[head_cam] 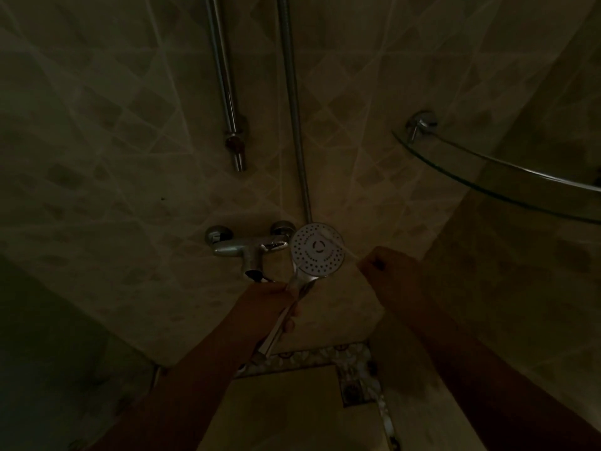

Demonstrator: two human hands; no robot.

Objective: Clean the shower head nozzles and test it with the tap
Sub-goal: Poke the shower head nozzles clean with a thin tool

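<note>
head: shower head [318,249] above left fingers [289,323]

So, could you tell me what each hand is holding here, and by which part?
The left hand grips the shower head by its handle, below the nozzle face. The right hand holds a thin pale brush by its handle, tip on the face.

Single view only: head-worn wide-angle camera, looking forward and down into a tiled shower corner. Lighting very dim. Lens distortion bends the wall tiles [107,151] outward toward the frame edges. The tap [247,247] sits just below frame centre, close range; the shower rail [227,92] and hose [292,109] run up out of the top edge. Glass shelf [494,177] at the right edge. Both forearms enter from the bottom edge. Floor border tiles [354,356] visible low, centre-right.
</note>
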